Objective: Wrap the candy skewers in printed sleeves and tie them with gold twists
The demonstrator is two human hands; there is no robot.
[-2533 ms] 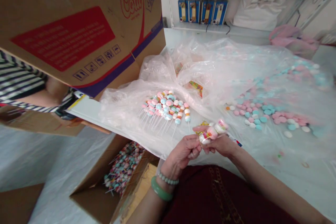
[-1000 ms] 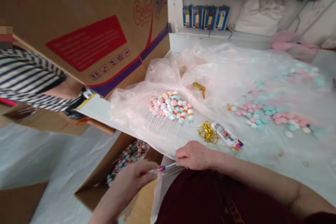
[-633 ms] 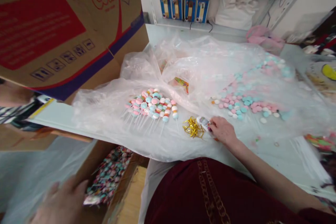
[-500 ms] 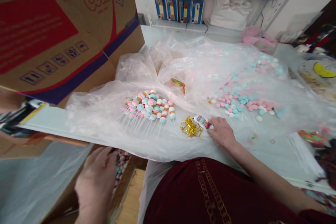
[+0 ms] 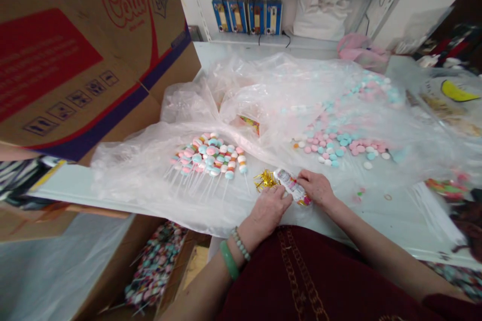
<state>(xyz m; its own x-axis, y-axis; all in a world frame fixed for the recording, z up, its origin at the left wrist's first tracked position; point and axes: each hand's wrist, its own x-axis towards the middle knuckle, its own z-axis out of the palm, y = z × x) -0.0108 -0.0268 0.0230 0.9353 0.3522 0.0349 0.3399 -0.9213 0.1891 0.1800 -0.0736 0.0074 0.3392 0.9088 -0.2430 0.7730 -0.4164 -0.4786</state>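
Note:
A small printed packet (image 5: 290, 185) lies on the clear plastic sheet (image 5: 150, 170) at the table's near edge. My right hand (image 5: 317, 188) pinches its right end, fingers closed. My left hand (image 5: 266, 209), with a green bangle and a bead bracelet on the wrist, has its fingers pressed together on the packet's near left edge. A bundle of gold twist ties (image 5: 265, 179) sits just left of the packet. Beyond it is a pile of pastel lollipops (image 5: 210, 154) with white sticks.
Loose pink, blue and white candy discs (image 5: 339, 143) are spread at the right. A big cardboard box (image 5: 86, 50) hangs over the left. Another person's striped sleeve (image 5: 17, 180) shows under it. A floor carton of wrapped lollipops (image 5: 154, 266) is beside my lap. Shelves (image 5: 263, 35) stand behind.
My hands held a bunch of lollipops. My left hand then took it down to the floor carton and has come back up to the packet. My right hand moved to the packet.

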